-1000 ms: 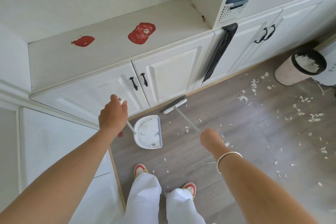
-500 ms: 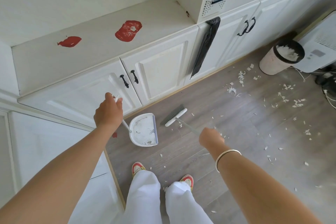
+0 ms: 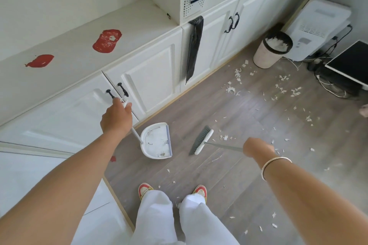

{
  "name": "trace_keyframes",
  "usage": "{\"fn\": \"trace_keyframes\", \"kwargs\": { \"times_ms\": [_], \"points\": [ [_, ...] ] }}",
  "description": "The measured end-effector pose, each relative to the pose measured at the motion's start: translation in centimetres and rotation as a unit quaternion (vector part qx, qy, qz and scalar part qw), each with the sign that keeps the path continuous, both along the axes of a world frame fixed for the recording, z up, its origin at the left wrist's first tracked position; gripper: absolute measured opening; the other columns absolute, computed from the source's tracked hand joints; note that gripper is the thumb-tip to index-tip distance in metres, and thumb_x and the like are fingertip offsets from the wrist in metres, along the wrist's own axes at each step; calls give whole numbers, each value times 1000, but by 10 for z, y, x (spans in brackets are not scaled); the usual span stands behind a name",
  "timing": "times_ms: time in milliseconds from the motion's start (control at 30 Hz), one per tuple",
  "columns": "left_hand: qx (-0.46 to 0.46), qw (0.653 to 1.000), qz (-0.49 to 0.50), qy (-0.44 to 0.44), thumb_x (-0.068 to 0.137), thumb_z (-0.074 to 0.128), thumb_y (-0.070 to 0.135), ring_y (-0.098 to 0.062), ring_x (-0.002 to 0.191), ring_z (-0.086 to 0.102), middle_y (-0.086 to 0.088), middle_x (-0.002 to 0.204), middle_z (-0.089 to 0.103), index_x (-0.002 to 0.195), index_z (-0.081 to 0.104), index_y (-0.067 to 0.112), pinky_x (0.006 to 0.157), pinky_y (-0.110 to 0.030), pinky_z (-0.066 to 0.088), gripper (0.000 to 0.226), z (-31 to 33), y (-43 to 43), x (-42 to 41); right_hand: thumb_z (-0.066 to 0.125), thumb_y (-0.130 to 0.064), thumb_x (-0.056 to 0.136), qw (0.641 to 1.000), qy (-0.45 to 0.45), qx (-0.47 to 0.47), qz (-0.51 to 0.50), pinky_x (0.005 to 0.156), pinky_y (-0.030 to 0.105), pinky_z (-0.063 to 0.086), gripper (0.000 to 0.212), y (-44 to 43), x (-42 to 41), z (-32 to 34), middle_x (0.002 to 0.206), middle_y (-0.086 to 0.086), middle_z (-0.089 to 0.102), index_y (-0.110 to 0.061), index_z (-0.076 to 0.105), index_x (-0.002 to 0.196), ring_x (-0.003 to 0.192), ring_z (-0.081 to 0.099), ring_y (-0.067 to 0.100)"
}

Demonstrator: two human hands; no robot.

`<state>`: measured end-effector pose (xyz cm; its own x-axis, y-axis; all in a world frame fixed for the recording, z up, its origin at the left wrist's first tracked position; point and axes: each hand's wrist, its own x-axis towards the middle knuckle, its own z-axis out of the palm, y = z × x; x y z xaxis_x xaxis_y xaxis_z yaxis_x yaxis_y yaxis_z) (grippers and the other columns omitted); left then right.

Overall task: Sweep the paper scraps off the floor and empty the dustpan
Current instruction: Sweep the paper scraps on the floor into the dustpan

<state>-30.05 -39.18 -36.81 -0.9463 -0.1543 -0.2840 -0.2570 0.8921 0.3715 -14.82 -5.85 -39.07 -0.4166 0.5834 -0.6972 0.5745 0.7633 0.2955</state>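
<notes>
My left hand (image 3: pixel 117 118) grips the top of the white dustpan's long handle. The dustpan (image 3: pixel 157 141) rests on the wood floor near the cabinets, its mouth facing right, with a few bits inside. My right hand (image 3: pixel 256 146) grips the broom's metal handle. The broom head (image 3: pixel 201 141), white with grey bristles, stands on the floor just right of the dustpan, apart from it. White paper scraps (image 3: pixel 286 89) lie scattered over the floor to the right and near my feet. A round bin (image 3: pixel 266 55) with a black liner, holding scraps, stands at the back right.
White cabinets (image 3: pixel 151 77) run along the left and back; a black bag (image 3: pixel 194 45) hangs from one door. A white appliance (image 3: pixel 316 24), cables and a dark screen (image 3: pixel 352 61) crowd the far right corner. My shoes (image 3: pixel 145 189) stand just below the dustpan.
The view has swung right, bringing the bin and appliance further in. The broom head has moved right, away from the cabinet base and the dustpan. Both hands keep their grips.
</notes>
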Motion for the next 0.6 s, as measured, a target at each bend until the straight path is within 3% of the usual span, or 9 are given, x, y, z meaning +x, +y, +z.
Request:
{"fn": "trace_keyframes", "kwargs": {
  "times_ms": [167,267,367,500,600],
  "points": [
    [-2,1000,-23,8,105,38,35,-43,119,55,-17,135,59,134,46,5,90,-45,42,43,9,19,-5,51,-19,88,996,61,65,13,93,30,45,35,33,-13,29,123,1,61,-18,60,122,116,59,23],
    [8,999,-31,16,104,39,36,-43,117,56,-17,129,61,135,46,5,84,-42,40,44,11,30,-9,57,-23,81,991,98,87,15,84,28,47,34,55,-25,47,106,0,65,-19,62,114,103,64,23],
    [25,999,-35,19,102,41,36,-40,117,56,-16,127,62,134,48,7,85,-43,42,44,14,45,-14,58,-23,81,990,119,77,-7,75,26,42,27,73,-29,55,94,1,59,-18,62,108,101,63,24],
    [28,998,-54,27,99,45,35,-39,117,56,-12,130,62,131,52,7,83,-42,41,43,21,74,-22,54,-14,81,985,152,45,-63,78,26,44,12,91,-21,50,98,3,67,-18,59,92,100,64,25],
    [20,996,-75,32,99,46,35,-39,103,58,-14,113,65,123,53,4,76,-38,39,39,23,100,-25,53,-11,81,975,181,-1,-128,76,27,45,9,106,-15,38,79,4,58,-13,52,73,91,64,28]
  ]
}}
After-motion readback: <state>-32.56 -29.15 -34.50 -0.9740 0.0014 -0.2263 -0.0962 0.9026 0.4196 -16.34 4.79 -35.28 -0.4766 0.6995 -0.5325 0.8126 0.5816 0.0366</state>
